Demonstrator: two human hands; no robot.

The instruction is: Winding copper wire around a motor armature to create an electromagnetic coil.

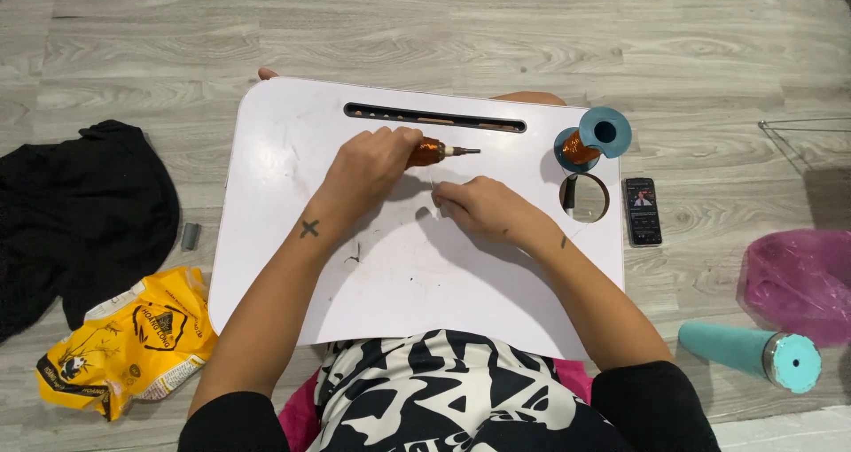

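**Copper coil partly wound on rod**

Copper wire covers a short stretch of the rod, which lies at the far middle of the white worktop, just near its slot. The left hand has its fingers closed around the wound end; the bare metal tip projects to the right. The right hand rests just near the rod, fingers pinched narrow, apparently on a thin strand too fine to confirm. Judged from this, winding is under way, with the tip not yet covered.

The blue spool at the far right holds more copper wire.

On the floor: a crumpled yellow bag with black print at the near left, a teal tube at the near right, a phone right of the worktop.
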